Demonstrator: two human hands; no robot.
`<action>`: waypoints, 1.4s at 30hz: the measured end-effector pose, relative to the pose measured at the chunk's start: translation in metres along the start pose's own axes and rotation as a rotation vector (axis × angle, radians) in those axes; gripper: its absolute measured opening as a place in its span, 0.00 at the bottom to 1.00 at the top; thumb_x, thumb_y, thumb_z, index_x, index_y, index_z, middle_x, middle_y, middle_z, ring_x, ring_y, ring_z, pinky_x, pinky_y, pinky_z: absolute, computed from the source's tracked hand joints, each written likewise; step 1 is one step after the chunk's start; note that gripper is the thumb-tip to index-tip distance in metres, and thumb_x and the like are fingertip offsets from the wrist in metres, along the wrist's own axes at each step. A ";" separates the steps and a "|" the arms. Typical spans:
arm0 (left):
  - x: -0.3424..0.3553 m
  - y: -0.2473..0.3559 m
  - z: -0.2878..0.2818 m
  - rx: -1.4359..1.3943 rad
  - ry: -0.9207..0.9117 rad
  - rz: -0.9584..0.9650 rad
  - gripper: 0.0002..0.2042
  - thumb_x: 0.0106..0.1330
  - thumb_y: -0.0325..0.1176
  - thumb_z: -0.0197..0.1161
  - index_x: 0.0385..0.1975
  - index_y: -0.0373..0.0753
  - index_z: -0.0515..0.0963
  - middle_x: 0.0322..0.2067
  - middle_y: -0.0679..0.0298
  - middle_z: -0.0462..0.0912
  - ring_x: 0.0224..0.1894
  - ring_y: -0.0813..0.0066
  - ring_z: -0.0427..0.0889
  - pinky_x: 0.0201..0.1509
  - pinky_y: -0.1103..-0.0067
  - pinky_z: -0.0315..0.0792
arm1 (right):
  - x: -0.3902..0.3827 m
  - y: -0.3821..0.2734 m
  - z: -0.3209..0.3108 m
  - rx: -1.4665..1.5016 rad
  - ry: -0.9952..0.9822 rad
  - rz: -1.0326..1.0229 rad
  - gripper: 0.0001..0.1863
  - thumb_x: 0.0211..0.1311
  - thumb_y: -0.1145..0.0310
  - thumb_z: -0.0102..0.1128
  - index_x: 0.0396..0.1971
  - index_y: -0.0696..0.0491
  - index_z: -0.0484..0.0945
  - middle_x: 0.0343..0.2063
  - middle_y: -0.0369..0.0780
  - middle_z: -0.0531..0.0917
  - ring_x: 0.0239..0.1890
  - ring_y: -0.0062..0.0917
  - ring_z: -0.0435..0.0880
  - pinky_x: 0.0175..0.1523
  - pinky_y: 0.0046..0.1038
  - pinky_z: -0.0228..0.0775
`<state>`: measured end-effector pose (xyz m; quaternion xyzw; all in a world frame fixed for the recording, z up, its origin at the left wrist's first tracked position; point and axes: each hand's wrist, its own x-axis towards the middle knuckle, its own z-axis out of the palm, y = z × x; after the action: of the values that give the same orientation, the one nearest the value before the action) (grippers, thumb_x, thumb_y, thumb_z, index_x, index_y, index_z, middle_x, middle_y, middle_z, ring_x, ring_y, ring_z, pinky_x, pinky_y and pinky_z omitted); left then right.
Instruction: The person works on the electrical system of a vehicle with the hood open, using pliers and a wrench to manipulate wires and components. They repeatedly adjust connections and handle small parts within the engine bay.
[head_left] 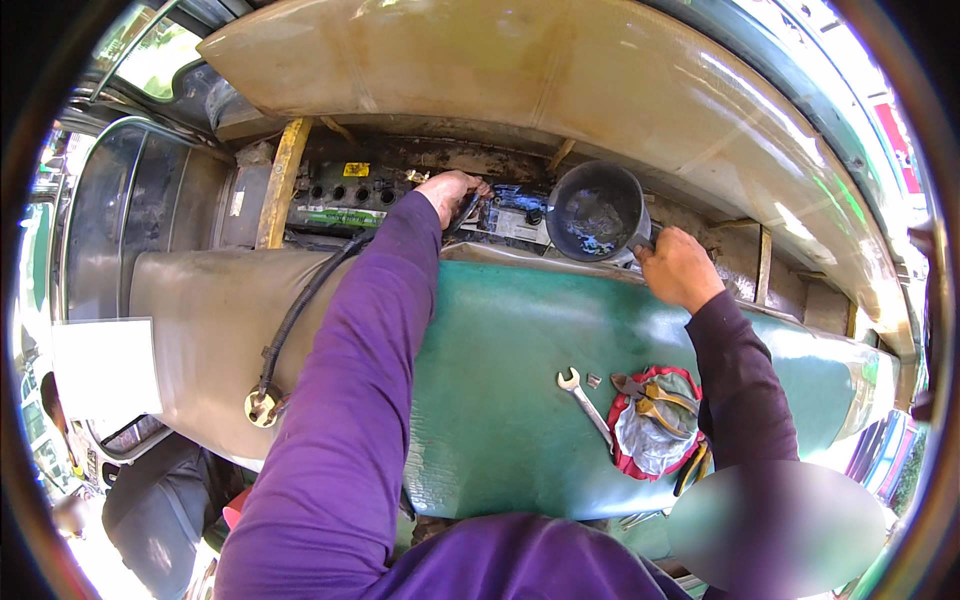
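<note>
My right hand (pixel 682 268) is closed around the handle of a dark grey mug (pixel 563 188), with shimmering liquid inside. The mug is over the right end of a battery compartment beneath a raised seat cushion. My left hand (pixel 452 196) reaches into that compartment, its fingers bent together beside a battery terminal. What they grip is too small and partly hidden to name. A black battery with round caps (pixel 350 196) lies left of this hand; another battery (pixel 520 222) sits between it and the mug. From the compartment a black cable (pixel 305 297) runs down across the seat.
The raised tan cushion (pixel 560 70) overhangs the compartment. On the green seat (pixel 500 390) are an open-end wrench (pixel 585 405), a small metal piece (pixel 594 381), and pliers (pixel 660 400) on a red-edged cloth (pixel 640 445). A brass-coloured cable end (pixel 262 407) rests on the tan seat section (pixel 190 290).
</note>
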<state>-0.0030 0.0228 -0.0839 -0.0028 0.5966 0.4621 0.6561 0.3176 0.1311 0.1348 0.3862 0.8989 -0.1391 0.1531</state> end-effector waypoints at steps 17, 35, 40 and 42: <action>0.018 -0.003 -0.002 -0.008 -0.010 -0.065 0.14 0.80 0.40 0.48 0.43 0.40 0.81 0.33 0.62 0.85 0.30 0.70 0.80 0.34 0.71 0.77 | 0.008 -0.019 -0.012 0.096 -0.090 -0.038 0.23 0.69 0.55 0.58 0.33 0.65 0.83 0.39 0.60 0.82 0.46 0.55 0.80 0.52 0.49 0.71; 0.005 0.008 0.003 0.078 0.132 0.055 0.13 0.75 0.45 0.53 0.32 0.47 0.79 0.22 0.75 0.75 0.21 0.79 0.72 0.22 0.75 0.62 | -0.283 0.126 -0.055 0.865 0.517 0.713 0.21 0.73 0.56 0.57 0.43 0.64 0.78 0.18 0.30 0.70 0.16 0.12 0.66 0.20 0.18 0.53; 0.007 0.009 0.005 0.917 0.549 0.534 0.16 0.70 0.46 0.61 0.37 0.38 0.85 0.36 0.55 0.87 0.39 0.57 0.85 0.40 0.61 0.77 | -0.366 0.167 -0.039 0.863 0.493 0.820 0.19 0.74 0.58 0.57 0.43 0.62 0.79 0.18 0.29 0.70 0.15 0.11 0.64 0.19 0.19 0.52; -0.002 0.010 0.014 1.312 0.665 0.613 0.15 0.68 0.42 0.61 0.40 0.36 0.85 0.44 0.48 0.87 0.48 0.49 0.86 0.49 0.60 0.79 | -0.383 0.178 -0.033 0.817 0.493 0.864 0.19 0.75 0.58 0.57 0.41 0.62 0.79 0.18 0.29 0.70 0.15 0.12 0.64 0.19 0.19 0.52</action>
<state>0.0022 0.0346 -0.0726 0.4107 0.8857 0.1515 0.1550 0.6942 0.0117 0.2881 0.7614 0.5457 -0.3030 -0.1752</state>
